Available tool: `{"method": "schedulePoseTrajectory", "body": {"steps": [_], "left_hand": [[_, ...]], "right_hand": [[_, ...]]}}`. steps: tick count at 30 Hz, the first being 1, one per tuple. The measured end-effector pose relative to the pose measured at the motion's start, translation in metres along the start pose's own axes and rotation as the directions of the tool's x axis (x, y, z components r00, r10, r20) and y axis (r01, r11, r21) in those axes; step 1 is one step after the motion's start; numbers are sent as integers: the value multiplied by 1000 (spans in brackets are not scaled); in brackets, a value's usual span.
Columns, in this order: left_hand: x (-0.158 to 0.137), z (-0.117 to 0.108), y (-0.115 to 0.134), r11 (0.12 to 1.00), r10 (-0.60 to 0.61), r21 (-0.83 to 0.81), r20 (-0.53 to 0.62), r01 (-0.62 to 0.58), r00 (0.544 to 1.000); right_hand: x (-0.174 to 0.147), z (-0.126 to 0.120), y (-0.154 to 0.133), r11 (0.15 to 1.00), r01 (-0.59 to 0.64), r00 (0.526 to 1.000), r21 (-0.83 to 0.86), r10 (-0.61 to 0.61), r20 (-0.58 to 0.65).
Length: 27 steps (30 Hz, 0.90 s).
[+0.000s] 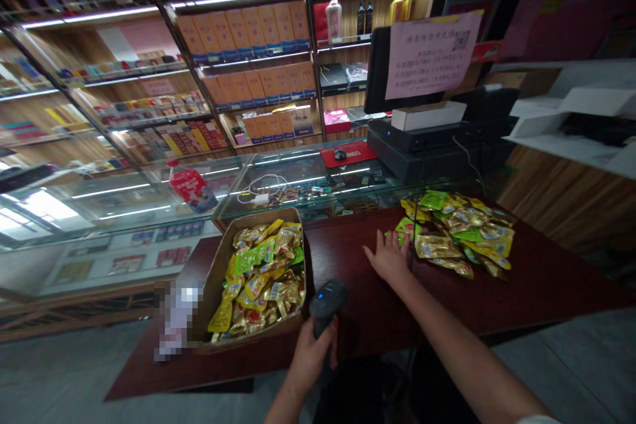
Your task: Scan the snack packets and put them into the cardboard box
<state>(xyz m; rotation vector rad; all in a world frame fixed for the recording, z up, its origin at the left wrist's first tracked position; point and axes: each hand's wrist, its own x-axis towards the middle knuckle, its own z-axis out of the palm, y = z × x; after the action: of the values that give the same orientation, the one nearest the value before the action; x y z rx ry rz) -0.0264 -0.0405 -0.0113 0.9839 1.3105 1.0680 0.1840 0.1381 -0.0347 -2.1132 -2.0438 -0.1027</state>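
Note:
My left hand (312, 352) is wrapped around the handle of a dark barcode scanner (328, 297), held just right of an open cardboard box (199, 319). Shiny gold, yellow and green snack packets (268, 275) fill that box. My right hand (391, 260) reaches over the table with its fingers spread. Its fingertips are at a green packet (406, 228) on the left edge of a loose pile of similar packets (464, 232). Whether they touch that packet I cannot tell. A dark cable runs down past the right hand.
The dark red wooden table (342, 248) meets a glass display counter (293, 165) behind. On the glass are a red-labelled bottle (191, 187), a white cable (265, 189), a mouse (340, 154) and a monitor (380, 73) with a pink notice. A blurred-out item lies left of the box.

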Motion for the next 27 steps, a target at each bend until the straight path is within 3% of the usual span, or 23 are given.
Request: {"method": "schedulePoseTrajectory", "body": {"steps": [4,8,10,14,16,19,23,27], "left_hand": [[0,0,0,1000,-1,0,3,1,1000],[0,0,0,1000,-18,-6,0,18,1000],[-1,1,0,1000,-20,-19,2,20,1000],[-1,2,1,999,-17,-37,1,17,1000],[-1,2,1,999,-25,-41,3,25,1000],[1,2,0,999,-31,-36,-3,31,1000],[1,2,0,1000,-24,-6,10,24,1000],[-2,4,2,999,-14,48,20,13,1000]], "right_hand": [[-56,-1,-42,973,199,978,116,-190,-84],[-79,-8,-47,924,289,953,252,-253,-166],[-75,-12,-36,930,235,961,282,-178,-213],[-60,-11,-9,970,-13,976,243,65,-207],[-57,-5,-2,971,-52,981,233,94,-172],[-57,5,2,952,12,984,305,43,-170],[-56,10,8,832,153,975,534,-40,-218],[-51,11,17,640,172,968,749,31,-250]]}}
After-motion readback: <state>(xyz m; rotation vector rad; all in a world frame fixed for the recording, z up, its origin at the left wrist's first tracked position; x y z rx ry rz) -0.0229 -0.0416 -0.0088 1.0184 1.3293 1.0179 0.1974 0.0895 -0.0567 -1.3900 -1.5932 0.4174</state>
